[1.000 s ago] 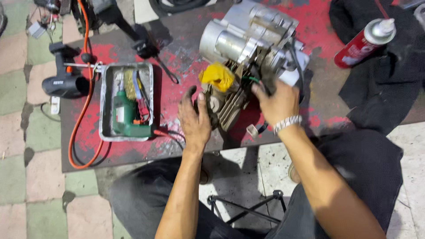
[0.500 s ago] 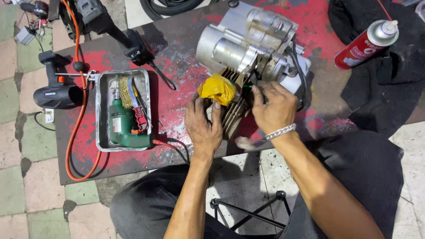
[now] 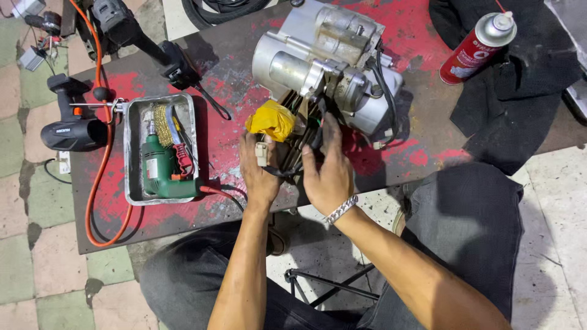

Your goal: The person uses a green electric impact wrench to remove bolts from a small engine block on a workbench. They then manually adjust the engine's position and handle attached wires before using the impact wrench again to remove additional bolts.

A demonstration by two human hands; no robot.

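- Starter motor (image 3: pixel 327 67) lies on its side at the far middle of the red-stained board (image 3: pixel 416 36), open end facing me, so I can get at the wiring.
- My left hand (image 3: pixel 260 171) is closed around a small beige connector (image 3: pixel 262 154), just below the yellow cloth wad (image 3: pixel 271 120) at the motor's near-left.
- My right hand (image 3: pixel 330 171) has its fingers spread narrow, tips on the dark wires (image 3: pixel 293 153) under the housing, steadying them.
- Metal tray (image 3: pixel 131 153) to the left holds the green drill (image 3: pixel 160 174) and a wire brush (image 3: pixel 162 124).
- Red spray can (image 3: pixel 477 47) far right, on the black cloth (image 3: pixel 520 104).
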